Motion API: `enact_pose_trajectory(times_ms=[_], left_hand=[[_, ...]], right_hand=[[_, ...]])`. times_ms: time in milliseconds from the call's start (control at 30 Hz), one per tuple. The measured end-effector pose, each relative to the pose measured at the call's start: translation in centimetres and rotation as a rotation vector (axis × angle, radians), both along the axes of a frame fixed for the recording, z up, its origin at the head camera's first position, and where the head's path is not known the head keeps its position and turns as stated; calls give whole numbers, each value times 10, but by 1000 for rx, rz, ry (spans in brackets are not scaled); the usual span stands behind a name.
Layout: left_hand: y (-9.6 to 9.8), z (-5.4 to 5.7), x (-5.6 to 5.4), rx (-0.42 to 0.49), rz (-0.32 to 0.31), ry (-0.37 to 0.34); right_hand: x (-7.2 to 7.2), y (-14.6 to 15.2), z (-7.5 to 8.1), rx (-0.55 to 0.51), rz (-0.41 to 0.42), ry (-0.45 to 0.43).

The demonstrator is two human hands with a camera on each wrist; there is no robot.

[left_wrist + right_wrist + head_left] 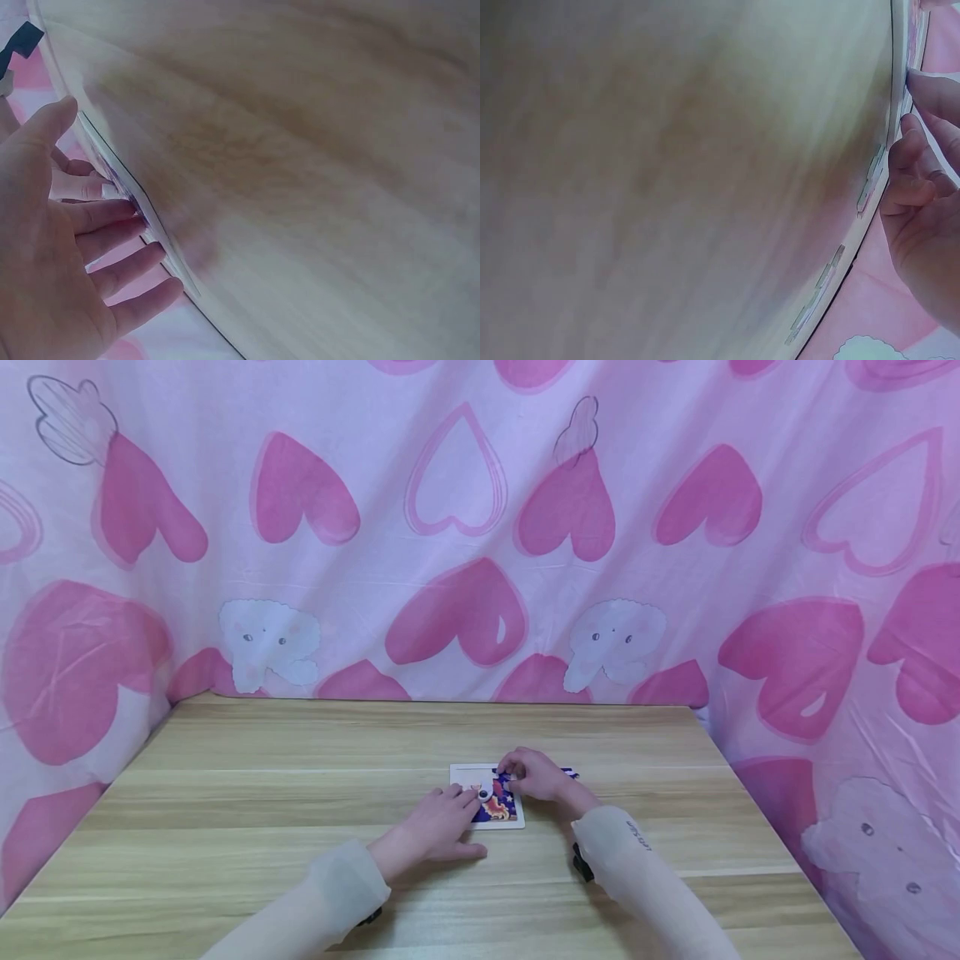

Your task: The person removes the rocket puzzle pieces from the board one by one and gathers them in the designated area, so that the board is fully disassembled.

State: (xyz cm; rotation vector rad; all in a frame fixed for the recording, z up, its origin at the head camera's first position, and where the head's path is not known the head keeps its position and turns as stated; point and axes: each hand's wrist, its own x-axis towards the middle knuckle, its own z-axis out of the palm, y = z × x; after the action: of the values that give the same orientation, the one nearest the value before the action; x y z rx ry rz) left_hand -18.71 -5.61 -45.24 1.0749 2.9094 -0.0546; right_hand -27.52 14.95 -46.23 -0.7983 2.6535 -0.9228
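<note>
A jigsaw board (521,817) with a white frame lies on the table, partly filled with dark blue picture pieces (495,811) showing an orange and yellow figure. My left hand (438,820) rests on its left part, fingers stretched over the pieces and thumb spread out on the near side. At the upper right of the board my right hand (534,775) bends its thumb and fingers together around a puzzle piece (498,770), mostly hidden under the fingertips. In the right wrist view the curled fingers (909,154) are right at the board's edge.
Loose puzzle pieces (572,772) lie just right of the board, partly behind the right hand; two flat ones (870,182) show in the right wrist view. The wooden table (262,793) ends at a pink heart-print curtain (457,610), which also hangs along both sides.
</note>
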Motion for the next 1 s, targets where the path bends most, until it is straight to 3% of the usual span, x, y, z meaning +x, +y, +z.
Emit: enact_pose_trajectory(times_ms=[200, 733, 1000], left_hand=[[1, -2, -2, 2, -18, 28], [6, -3, -3, -28, -17, 71], [7, -3, -3, -27, -25, 87]], right_hand=[[-1, 1, -2, 0, 36, 44], [-2, -1, 3, 22, 59, 30], [-6, -6, 13, 135, 53, -21]])
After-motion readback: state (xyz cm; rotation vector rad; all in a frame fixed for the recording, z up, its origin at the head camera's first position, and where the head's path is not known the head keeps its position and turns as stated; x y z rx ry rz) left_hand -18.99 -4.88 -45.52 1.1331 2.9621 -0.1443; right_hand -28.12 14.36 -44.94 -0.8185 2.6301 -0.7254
